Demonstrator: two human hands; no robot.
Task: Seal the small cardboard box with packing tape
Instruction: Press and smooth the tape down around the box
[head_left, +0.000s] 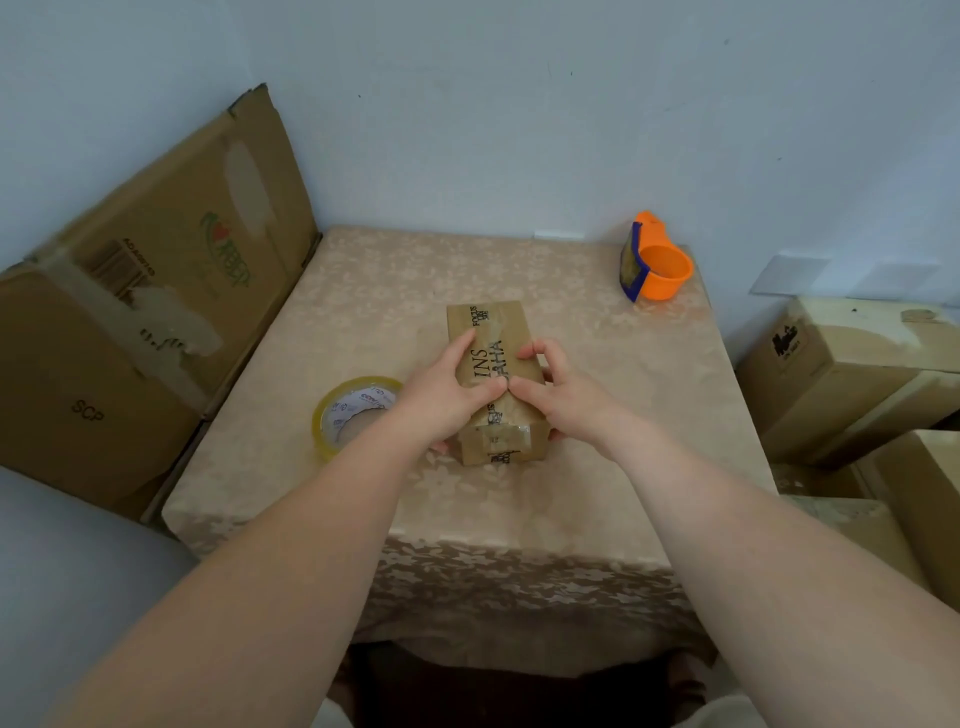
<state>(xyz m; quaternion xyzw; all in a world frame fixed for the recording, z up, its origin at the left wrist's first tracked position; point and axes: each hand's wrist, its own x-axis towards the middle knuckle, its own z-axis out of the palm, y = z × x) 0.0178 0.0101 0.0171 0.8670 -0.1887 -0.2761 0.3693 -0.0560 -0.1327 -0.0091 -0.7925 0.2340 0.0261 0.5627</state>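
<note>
1. Cardboard: small box (491, 332), taped, lying at centre of table (597, 478).
2. Left hand (441, 400) pressing flat on it, fingers straight; right hand (563, 397) curled over its right edge.
3. Tape roll (358, 401) at table's left.

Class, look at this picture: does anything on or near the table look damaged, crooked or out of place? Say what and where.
The large brown cardboard carton left of the beige-clothed table leans tilted against the wall, its surface torn in pale patches. On the near end of the small brown cardboard box, the clear tape looks wrinkled.
</note>
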